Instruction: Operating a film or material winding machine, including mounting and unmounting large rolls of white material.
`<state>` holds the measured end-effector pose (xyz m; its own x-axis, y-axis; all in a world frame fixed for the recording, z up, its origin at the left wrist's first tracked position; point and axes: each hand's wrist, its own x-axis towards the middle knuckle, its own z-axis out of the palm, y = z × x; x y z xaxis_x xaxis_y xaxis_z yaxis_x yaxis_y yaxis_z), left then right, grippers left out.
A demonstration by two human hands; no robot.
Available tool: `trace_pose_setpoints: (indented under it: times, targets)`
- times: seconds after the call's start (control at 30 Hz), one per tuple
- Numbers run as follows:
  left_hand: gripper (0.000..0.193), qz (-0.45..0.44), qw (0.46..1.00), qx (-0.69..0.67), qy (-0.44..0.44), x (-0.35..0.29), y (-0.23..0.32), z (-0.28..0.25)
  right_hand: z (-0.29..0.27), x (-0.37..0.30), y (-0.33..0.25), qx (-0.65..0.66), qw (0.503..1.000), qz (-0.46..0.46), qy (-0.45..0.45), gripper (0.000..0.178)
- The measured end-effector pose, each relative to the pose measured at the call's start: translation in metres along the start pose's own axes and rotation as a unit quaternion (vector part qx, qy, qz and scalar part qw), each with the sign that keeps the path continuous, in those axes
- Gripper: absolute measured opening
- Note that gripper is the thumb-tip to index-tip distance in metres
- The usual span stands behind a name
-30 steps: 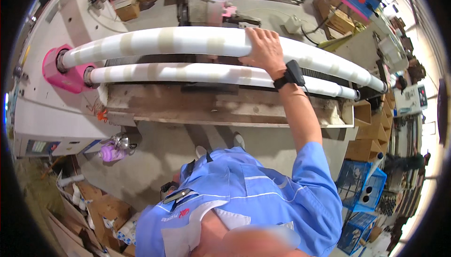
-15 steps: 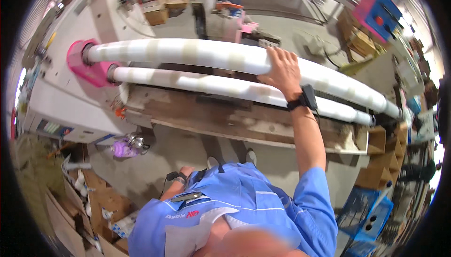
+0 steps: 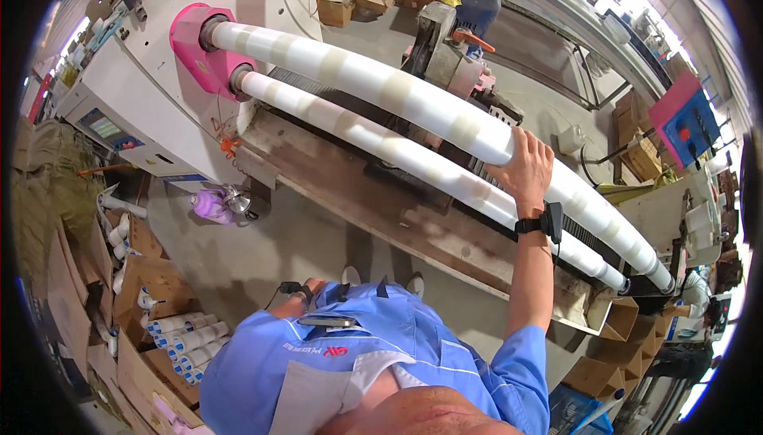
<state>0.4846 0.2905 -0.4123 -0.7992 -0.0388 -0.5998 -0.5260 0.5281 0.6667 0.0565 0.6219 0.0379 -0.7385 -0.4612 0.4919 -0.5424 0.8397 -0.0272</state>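
A long thick white roll (image 3: 405, 91) with beige bands spans the machine, sloping from the far left to the near right. A thinner white roll (image 3: 381, 145) with similar bands runs parallel on its near side. My right hand (image 3: 527, 166) clasps the thick roll right of its middle, fingers over the top and far side, thumb on the near side. A black strap with a small device circles that wrist. My left hand (image 3: 315, 285) hangs low by my waist, away from the rolls, its fingers mostly hidden by my body and blue shirt.
Pink housings (image 3: 208, 54) hold the rolls' left ends beside a white machine cabinet (image 3: 127, 109). A brown ledge (image 3: 373, 212) runs along the near side. Below left, a cardboard box (image 3: 147, 280) contains several white tubes. A purple bottle (image 3: 209, 206) stands on the floor.
The view has turned, so the rolls slope more steeply down to the right. My right hand stays on the thick roll. My left hand remains low by my waist.
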Motion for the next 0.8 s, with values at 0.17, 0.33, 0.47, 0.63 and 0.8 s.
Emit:
trace_pose_setpoints:
  times: [0.17,0.33,0.47,0.63,0.8]
  targets:
    - [0.034,0.006,1.0,-0.001,-0.003,0.003,-0.006,-0.002,0.001,0.0,-0.001,-0.004,1.0,-0.005,0.022,0.079]
    - [0.033,0.022,1.0,-0.006,-0.017,0.003,-0.012,-0.005,0.001,0.002,-0.002,-0.02,1.0,-0.004,0.015,0.078]
    - [0.033,0.035,0.999,-0.001,-0.029,0.003,-0.022,-0.009,0.001,0.0,-0.004,-0.034,0.999,0.008,0.013,0.079]
    - [0.033,0.029,0.999,0.022,-0.027,0.002,-0.047,-0.02,0.004,-0.002,-0.006,-0.044,0.999,0.027,0.0,0.082]
    - [0.033,0.014,0.999,0.038,-0.012,0.001,-0.069,-0.03,0.004,-0.002,-0.01,-0.046,0.998,0.036,-0.003,0.084]
